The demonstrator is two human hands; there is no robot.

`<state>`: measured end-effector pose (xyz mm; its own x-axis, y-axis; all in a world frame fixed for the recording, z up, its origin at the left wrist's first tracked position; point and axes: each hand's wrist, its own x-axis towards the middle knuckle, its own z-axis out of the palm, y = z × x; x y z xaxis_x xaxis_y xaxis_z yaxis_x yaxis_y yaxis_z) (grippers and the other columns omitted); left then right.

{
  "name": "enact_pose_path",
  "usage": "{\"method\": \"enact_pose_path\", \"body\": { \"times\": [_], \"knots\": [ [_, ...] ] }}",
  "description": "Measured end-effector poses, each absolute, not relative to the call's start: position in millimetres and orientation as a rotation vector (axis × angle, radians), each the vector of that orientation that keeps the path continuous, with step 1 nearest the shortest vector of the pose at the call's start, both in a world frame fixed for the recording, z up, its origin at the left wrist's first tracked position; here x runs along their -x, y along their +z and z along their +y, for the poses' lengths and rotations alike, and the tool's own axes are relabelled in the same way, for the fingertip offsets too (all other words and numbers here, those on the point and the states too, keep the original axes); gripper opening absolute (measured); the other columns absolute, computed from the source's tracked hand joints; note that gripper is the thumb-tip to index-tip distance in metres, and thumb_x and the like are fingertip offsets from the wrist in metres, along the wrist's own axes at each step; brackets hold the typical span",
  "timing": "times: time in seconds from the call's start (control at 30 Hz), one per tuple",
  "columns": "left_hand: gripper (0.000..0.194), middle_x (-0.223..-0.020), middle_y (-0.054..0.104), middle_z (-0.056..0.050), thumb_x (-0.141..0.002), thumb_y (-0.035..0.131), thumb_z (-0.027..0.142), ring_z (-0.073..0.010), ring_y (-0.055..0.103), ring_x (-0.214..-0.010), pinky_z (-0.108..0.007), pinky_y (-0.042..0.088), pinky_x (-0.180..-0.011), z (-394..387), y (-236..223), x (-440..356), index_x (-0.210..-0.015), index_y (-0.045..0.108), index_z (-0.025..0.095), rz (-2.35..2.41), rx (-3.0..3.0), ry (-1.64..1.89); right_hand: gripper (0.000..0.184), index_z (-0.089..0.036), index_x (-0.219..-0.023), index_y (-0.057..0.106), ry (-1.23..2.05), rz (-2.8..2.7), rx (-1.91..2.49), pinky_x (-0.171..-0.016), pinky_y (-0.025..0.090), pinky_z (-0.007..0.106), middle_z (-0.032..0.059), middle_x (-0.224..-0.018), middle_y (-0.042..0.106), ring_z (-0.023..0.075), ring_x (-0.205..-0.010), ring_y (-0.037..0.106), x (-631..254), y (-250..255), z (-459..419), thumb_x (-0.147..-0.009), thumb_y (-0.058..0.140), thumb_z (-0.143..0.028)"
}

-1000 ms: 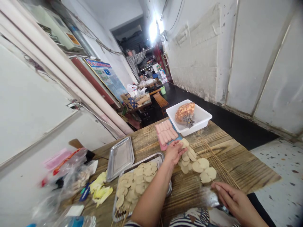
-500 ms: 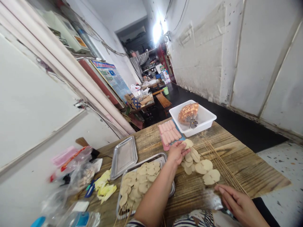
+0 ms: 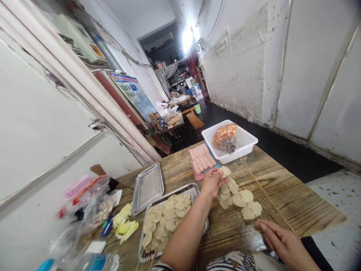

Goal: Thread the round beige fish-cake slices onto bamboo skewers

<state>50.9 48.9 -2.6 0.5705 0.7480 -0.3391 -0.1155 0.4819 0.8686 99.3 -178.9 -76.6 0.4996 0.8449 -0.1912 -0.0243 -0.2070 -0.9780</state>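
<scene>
Pale round slices, which look like potato, are threaded along a thin wooden skewer [image 3: 256, 217] above the table. My right hand [image 3: 282, 241] pinches the skewer's near end, just below the lowest threaded slices [image 3: 252, 210]. At the far end, my left hand [image 3: 212, 182] is closed on a potato slice [image 3: 225, 172], fingers bent at its edge. Beneath lie more slices [image 3: 224, 203] on the wood. Left of my forearm, a metal tray [image 3: 194, 188] holds a heap of slices [image 3: 166, 214], with finished-looking skewer ends sticking out at its near edge.
Bare skewers [image 3: 262, 192] lie in a bundle on the wooden table [image 3: 304, 203]. A white tub [image 3: 248, 141] with a bundle of skewered food and a pack of pink sausages [image 3: 201, 158] stand at the far edge. Leftward are another metal tray [image 3: 148, 186], yellow scraps [image 3: 125, 226] and plastic bags [image 3: 98, 210].
</scene>
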Motion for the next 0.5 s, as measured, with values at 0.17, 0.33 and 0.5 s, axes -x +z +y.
{"method": "enact_pose_path", "body": {
  "times": [0.17,0.33,0.5],
  "knots": [
    [0.025,-0.071,0.062,-0.003,-0.065,0.067,0.013,-0.0141,0.063,-0.061,-0.031,0.053,-0.066,47.2,-0.9,-52.3,-0.081,0.047,0.013,0.807,-0.902,0.608,0.045,-0.014,-0.099,0.061,0.917,-0.758,1.588,-0.049,0.034,0.024,-0.0043,-0.051,0.040,0.0141,-0.051,0.040,-103.2,-78.1,-178.4,-0.083,0.041,-0.051],
    [0.026,-0.069,0.060,-0.002,-0.063,0.068,0.011,-0.0143,0.063,-0.061,-0.032,0.053,-0.067,48.4,1.5,-51.4,-0.080,0.048,0.013,0.804,-0.858,0.594,0.044,-0.015,-0.100,0.063,0.912,-0.749,1.557,-0.050,0.035,0.023,-0.0026,-0.053,0.046,0.0141,-0.052,0.042,-106.4,-84.8,-178.5,-0.082,0.043,-0.051],
    [0.023,-0.066,0.059,-0.001,-0.065,0.065,0.008,-0.0153,0.063,-0.060,-0.034,0.053,-0.069,48.0,5.7,-51.8,-0.078,0.047,0.013,0.794,-0.840,0.590,0.044,-0.017,-0.099,0.064,0.930,-0.689,1.505,-0.047,0.034,0.022,-0.0031,-0.051,0.045,0.0134,-0.050,0.041,-106.3,-92.3,-176.0,-0.080,0.046,-0.052]
  ]
}}
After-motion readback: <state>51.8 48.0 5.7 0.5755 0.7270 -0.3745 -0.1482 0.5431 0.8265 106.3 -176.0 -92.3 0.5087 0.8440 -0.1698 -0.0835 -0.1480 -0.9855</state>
